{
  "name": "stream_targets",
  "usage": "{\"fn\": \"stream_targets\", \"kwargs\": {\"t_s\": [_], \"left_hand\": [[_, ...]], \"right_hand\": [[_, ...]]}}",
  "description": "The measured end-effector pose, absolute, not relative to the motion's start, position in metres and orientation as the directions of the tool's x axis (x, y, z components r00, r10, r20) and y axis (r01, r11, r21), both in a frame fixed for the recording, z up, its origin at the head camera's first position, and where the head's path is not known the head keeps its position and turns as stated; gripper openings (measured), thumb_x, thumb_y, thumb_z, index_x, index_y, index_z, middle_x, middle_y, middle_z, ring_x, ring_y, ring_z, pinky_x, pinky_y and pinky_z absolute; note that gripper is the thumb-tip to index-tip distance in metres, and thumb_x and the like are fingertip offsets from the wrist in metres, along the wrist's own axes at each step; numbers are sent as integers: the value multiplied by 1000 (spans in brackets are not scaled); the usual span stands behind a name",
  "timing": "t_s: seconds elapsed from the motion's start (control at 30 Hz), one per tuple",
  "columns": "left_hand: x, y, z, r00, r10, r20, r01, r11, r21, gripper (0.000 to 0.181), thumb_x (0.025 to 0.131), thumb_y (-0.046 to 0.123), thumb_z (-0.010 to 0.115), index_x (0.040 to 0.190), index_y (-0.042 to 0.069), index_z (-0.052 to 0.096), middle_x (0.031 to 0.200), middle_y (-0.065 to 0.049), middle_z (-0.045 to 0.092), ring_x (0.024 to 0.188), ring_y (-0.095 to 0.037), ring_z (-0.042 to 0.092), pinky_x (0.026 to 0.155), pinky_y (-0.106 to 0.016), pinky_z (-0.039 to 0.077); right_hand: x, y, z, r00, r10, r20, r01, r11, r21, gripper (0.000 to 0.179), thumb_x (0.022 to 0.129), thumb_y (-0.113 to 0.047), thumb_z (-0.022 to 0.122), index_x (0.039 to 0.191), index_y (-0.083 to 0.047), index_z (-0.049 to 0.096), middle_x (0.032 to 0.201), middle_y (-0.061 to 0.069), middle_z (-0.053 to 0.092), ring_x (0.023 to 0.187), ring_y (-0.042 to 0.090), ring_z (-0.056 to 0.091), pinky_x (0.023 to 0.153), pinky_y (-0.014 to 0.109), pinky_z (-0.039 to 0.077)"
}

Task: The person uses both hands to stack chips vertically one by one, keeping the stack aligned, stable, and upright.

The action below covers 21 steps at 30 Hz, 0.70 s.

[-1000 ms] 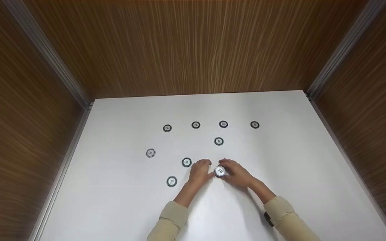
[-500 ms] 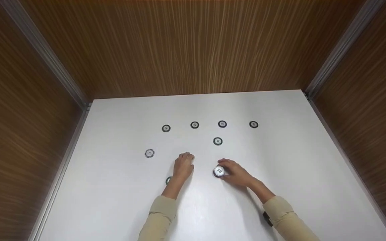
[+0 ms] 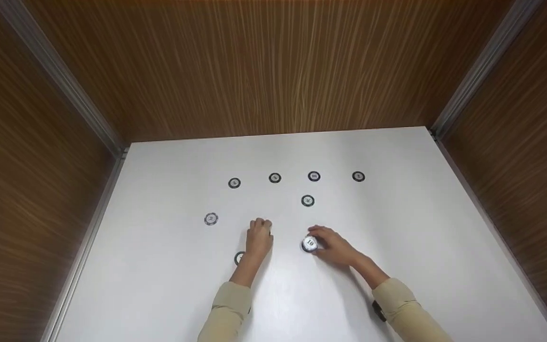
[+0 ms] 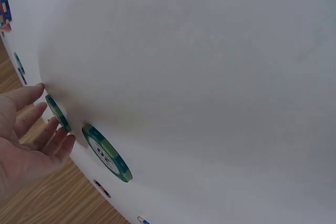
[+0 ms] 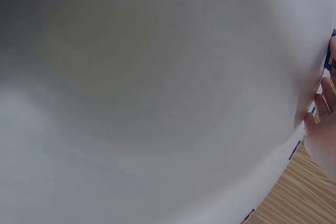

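Note:
With fingers curled, my left hand [image 3: 259,238] sits low over the white table and hides what is under it in the head view. The left wrist view shows its thumb and fingers pinching a green-edged poker chip [image 4: 58,114] by the rim. Another green poker chip [image 4: 107,153], lying flat, is close to these fingers; in the head view the left wrist partly covers it. My right hand [image 3: 335,247] grips a short stack of poker chips [image 3: 309,243], its top one white and marked 10. The stack shows only partly at the right wrist view's edge.
Several poker chips lie flat farther back, such as one at the right [image 3: 358,176] and one nearer the middle [image 3: 307,200]. A paler chip [image 3: 211,218] lies left of my left hand. Wood-grain panels [image 3: 273,66] enclose the white table [image 3: 169,285] at the back and sides.
My left hand has moved left, away from the stack, onto the green chip there, and its fingers have closed in around it. The right hand has kept holding the stack in place.

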<state>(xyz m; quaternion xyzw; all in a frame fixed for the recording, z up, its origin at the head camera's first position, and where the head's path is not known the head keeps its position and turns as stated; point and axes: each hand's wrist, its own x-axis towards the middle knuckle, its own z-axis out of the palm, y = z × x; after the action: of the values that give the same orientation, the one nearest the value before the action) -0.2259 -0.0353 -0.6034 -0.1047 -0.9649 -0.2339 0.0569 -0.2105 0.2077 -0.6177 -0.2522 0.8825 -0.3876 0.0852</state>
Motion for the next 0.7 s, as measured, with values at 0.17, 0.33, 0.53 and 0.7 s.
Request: {"fn": "stream_targets", "kwargs": {"t_s": [0.17,0.33,0.53,0.7], "left_hand": [[-223,-37,-602,-978,153,143,203,863,463,20,77,-1,68,97,-4,63,98,-16,55,93,-29,51,74,-35,49],[-222,-39,-602,-980,136,143,190,852,488,16,80,-4,63,96,-5,63,96,-17,55,92,-29,51,77,-34,49],[-223,-38,-603,-978,140,158,199,858,473,18,77,-4,65,95,-4,64,93,-16,56,89,-29,52,76,-33,48],[-222,-38,-601,-979,154,132,198,863,464,20,75,-2,68,95,-3,65,93,-15,56,91,-28,52,77,-33,48]], "right_hand": [[-210,207,-618,-858,-510,54,-384,568,-728,44,79,-8,69,120,-3,55,133,14,45,127,35,34,105,48,23],[-213,204,-617,-853,-518,62,-397,566,-722,44,78,-7,70,119,-3,55,132,15,45,126,35,35,105,49,24],[-213,205,-617,-847,-525,85,-415,553,-723,46,78,-4,70,121,0,53,131,17,46,125,37,36,103,50,25],[-211,205,-619,-844,-528,96,-426,549,-719,47,78,-4,69,121,1,52,131,18,45,124,38,36,102,51,27]]}}
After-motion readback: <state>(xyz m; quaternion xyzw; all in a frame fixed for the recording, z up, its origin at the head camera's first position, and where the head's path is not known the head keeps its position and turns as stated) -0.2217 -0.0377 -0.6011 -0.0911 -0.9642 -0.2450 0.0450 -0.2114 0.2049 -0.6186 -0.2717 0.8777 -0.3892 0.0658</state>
